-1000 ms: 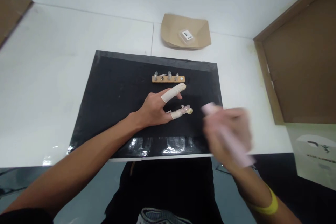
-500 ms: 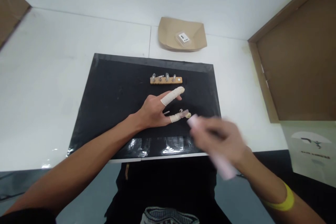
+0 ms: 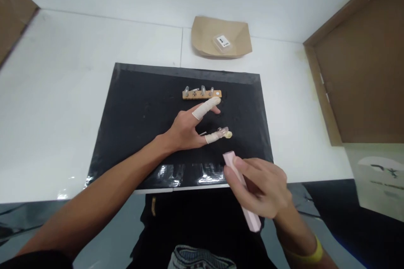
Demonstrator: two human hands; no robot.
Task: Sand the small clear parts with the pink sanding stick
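Note:
Over the black mat (image 3: pixel 142 105), my left hand (image 3: pixel 187 130) has its thumb and index finger spread, both in white finger covers. A small clear piece (image 3: pixel 223 132) lies at the thumb tip, beside a yellowish blob (image 3: pixel 228 134). Part of a thin metal pin shows between the thumb and palm. My right hand (image 3: pixel 265 185) grips a pale pink faceted stick (image 3: pixel 251 218) near the mat's front right edge. Just beyond my left fingertips lies a wooden strip (image 3: pixel 217 93) carrying several clear pieces and small metal parts.
A brown paper tray (image 3: pixel 202 35) holding a small labelled clear box (image 3: pixel 222 43) stands at the back of the white table (image 3: pixel 57 92). Brown boards (image 3: pixel 362 75) border the right side, with another at the far left.
My right hand has moved down, away from my left thumb, with the pink stick still in it. My left hand keeps nearly the same pose, while the view has shifted slightly.

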